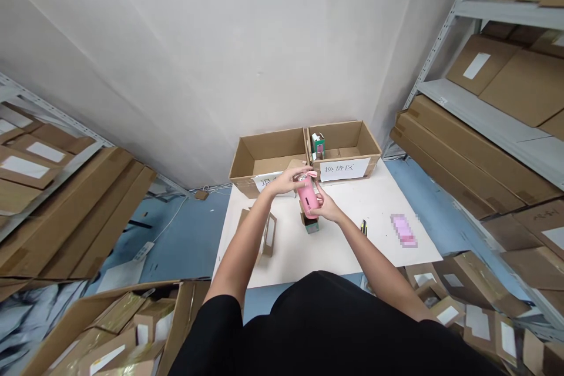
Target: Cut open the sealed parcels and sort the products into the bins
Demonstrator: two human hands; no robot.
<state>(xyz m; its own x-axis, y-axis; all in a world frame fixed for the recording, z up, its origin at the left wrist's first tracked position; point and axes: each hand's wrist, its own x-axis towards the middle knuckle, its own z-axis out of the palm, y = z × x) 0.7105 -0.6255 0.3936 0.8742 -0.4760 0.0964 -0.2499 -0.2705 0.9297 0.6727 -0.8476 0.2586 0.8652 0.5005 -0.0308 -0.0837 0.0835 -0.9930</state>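
Note:
A pink bottle (307, 197) with a strap at its lid is held between my hands over the table, tilted slightly. My left hand (287, 181) closes on its top near the lid and strap. Lower down, my right hand (326, 204) grips the side and base. Just beneath the bottle stands a small green box (312, 227) with its top open, partly hidden by the bottle. Left of it, an opened brown carton (269, 236) with a white label sits partly behind my left forearm.
Two open cardboard bins (259, 144) with paper signs stand at the table's back; the right one (370, 140) holds a green box (318, 144). A box cutter (363, 227) and a blurred pink item (403, 230) lie on the white table (343, 252). Carton-filled shelves (497, 111) flank both sides.

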